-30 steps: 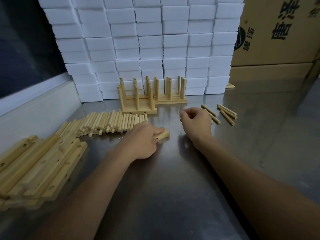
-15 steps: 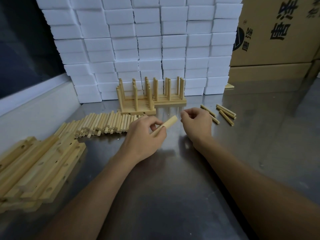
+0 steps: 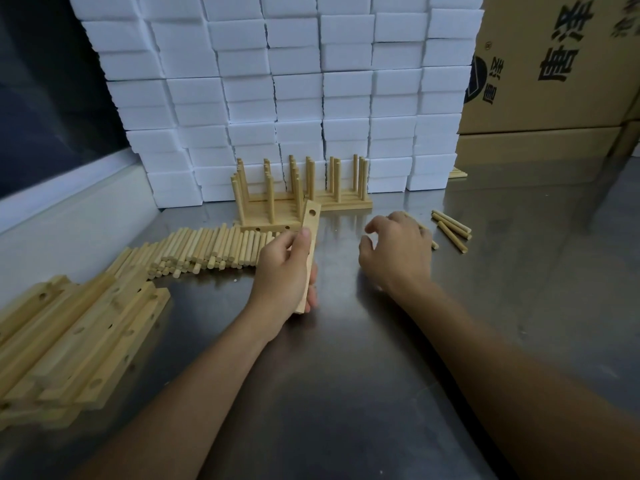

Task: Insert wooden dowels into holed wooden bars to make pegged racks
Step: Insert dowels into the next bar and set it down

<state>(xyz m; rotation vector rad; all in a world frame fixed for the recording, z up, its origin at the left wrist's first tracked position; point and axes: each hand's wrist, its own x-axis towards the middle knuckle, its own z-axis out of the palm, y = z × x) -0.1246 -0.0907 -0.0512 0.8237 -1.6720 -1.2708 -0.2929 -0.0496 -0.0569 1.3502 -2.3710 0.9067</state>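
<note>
My left hand grips a holed wooden bar, lifted off the steel table and standing nearly upright, one hole showing near its top end. My right hand hovers just right of it with fingers loosely spread and holds nothing. A few loose dowels lie beyond the right hand. A long row of dowels lies left of my left hand. A pile of holed bars sits at the near left. Pegged racks stand at the back.
A wall of white foam blocks closes off the back. Brown cardboard boxes stand at the back right. A white ledge runs along the left side of the steel table.
My left hand lifted the bar off the table and turned it from flat to nearly upright. My right hand opened its curled fingers and shifted slightly right.
</note>
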